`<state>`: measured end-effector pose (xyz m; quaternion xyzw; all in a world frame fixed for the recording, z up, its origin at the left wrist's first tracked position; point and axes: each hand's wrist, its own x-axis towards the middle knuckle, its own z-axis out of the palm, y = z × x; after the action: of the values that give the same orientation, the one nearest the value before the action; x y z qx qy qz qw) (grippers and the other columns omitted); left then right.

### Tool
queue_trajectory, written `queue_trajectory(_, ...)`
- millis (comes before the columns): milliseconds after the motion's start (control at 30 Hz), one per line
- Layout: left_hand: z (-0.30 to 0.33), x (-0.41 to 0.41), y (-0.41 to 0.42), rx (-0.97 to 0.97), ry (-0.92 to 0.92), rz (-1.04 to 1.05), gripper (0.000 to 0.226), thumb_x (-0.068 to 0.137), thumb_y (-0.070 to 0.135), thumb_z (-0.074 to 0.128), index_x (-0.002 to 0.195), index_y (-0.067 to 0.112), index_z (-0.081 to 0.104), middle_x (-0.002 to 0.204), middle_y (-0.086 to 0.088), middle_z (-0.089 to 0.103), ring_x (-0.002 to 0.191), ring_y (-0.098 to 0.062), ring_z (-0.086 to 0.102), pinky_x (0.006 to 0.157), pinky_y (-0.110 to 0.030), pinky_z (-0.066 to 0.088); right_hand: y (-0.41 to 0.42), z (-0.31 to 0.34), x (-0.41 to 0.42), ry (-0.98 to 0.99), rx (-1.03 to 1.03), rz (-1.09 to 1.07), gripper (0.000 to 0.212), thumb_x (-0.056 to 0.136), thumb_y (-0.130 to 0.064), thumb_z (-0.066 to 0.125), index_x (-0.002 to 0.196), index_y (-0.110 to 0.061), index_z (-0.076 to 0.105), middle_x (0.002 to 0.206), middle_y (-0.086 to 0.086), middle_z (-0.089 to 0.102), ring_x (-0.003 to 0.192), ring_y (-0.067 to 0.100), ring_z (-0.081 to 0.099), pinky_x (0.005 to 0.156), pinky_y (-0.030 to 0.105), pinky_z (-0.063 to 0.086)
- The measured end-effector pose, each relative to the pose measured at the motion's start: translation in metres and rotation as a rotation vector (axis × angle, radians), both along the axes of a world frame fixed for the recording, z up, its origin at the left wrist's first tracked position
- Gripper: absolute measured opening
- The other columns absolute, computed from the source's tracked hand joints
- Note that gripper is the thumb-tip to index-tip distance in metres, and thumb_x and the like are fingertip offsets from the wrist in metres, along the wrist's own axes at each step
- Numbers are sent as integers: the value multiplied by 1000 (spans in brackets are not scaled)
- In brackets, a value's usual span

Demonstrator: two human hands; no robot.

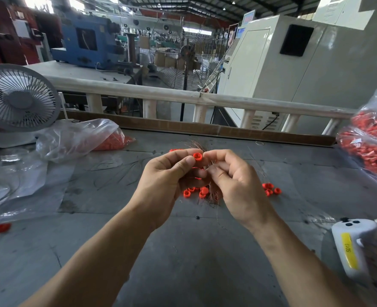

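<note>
A small round orange-red plastic cap [197, 156] sits raised above the grey counter [183, 251], at the centre of the view, open side toward the camera. The left hand [167, 180] pinches it between thumb and forefinger, so the cap lies at the 1 o'clock tip of that hand. The right hand [234, 185] has its fingers curled, its forefinger tip touching the cap from the 3 o'clock side, with the cap at that hand's 11 o'clock. This hand closes round a bundle of thin copper-coloured wire strands [214, 196], which fan out above the knuckles and hang down under the palm.

Directly beneath both hands, at 6 o'clock from the cap, a loose heap of the same orange-red caps [191, 191] lies on the counter, with a few more [272, 189] off at 4 o'clock. A clear plastic bag of orange-red parts [83, 138] lies at 10 o'clock, beside a grey desk fan [19, 98]. A second filled clear bag [371, 142] sits at 3 o'clock. A white handheld controller with a yellow label [351, 247] lies at 4 o'clock.
</note>
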<state>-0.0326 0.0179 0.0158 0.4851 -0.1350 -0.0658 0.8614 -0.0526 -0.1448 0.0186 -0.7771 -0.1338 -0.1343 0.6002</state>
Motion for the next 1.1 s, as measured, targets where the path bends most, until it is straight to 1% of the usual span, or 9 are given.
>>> queue_trajectory(100, 1, -2, 0, 3, -1, -18, 25, 102, 3, 50, 122, -6, 63, 110, -24, 74, 80, -24, 73, 74, -34, 63, -2, -2, 2, 26, -5, 13, 27, 101, -12, 55, 119, -29, 65, 97, -1, 79, 89, 21, 77, 80, 41, 63)
queue_trajectory(233, 1, 0, 1, -3, 18, -27, 23, 102, 3, 51, 117, -7, 65, 106, -27, 74, 82, -27, 75, 72, -33, 63, -6, -2, 3, 21, -50, 5, 25, 99, -11, 59, 113, -30, 69, 94, -6, 80, 85, 13, 77, 68, 24, 58)
queue_trajectory(300, 1, 1, 2, -3, 30, 4, 20, 101, 3, 52, 112, -4, 67, 99, -24, 75, 82, -27, 75, 72, -31, 62, -14, -2, 7, -35, -97, -156, 15, 93, -25, 63, 104, -32, 70, 91, -12, 79, 83, 8, 75, 65, 21, 54)
queue_trajectory(400, 0, 4, 4, -5, 64, 60, 17, 101, 1, 54, 106, -3, 69, 95, -23, 75, 82, -28, 75, 73, -31, 63, -39, -2, 18, -68, -217, -514, 6, 88, -28, 68, 88, -32, 72, 80, -10, 76, 75, 12, 73, 71, 33, 59)
queue_trajectory(500, -1, 5, 5, 18, 82, 102, 16, 100, 1, 55, 103, -2, 70, 96, -24, 75, 84, -29, 75, 73, -31, 63, -67, -10, 27, 98, -489, -705, 16, 87, -26, 70, 72, -31, 71, 68, -12, 71, 70, 17, 70, 70, 35, 58)
queue_trajectory(700, -1, 5, 5, 54, 88, 128, 15, 100, 2, 57, 105, -2, 71, 96, -24, 76, 87, -31, 75, 73, -30, 63, -74, -26, 31, 267, -610, -557, 25, 85, -29, 75, 69, -48, 70, 61, -19, 68, 65, 12, 67, 64, 30, 54)
queue_trajectory(867, 0, 3, 4, 67, 78, 139, 16, 101, 2, 57, 107, -3, 70, 96, -23, 76, 86, -29, 75, 73, -30, 63, -55, -36, 36, 191, -675, -517, 13, 88, -33, 77, 79, -36, 69, 74, -20, 64, 80, 11, 64, 70, 25, 42)
queue_trajectory(967, 0, 3, 3, 75, 78, 142, 15, 101, 3, 57, 107, -3, 70, 95, -23, 76, 86, -29, 75, 76, -32, 64, -45, -39, 38, 130, -661, -539, 6, 92, -36, 73, 91, -30, 74, 78, -16, 68, 80, 12, 64, 70, 28, 46)
queue_trajectory(1100, 0, 4, 3, 86, 76, 145, 15, 101, 3, 57, 106, -1, 71, 96, -22, 76, 87, -29, 75, 76, -32, 63, -40, -39, 42, 105, -645, -559, 10, 92, -32, 73, 84, -27, 74, 76, -14, 69, 78, 14, 65, 70, 31, 51)
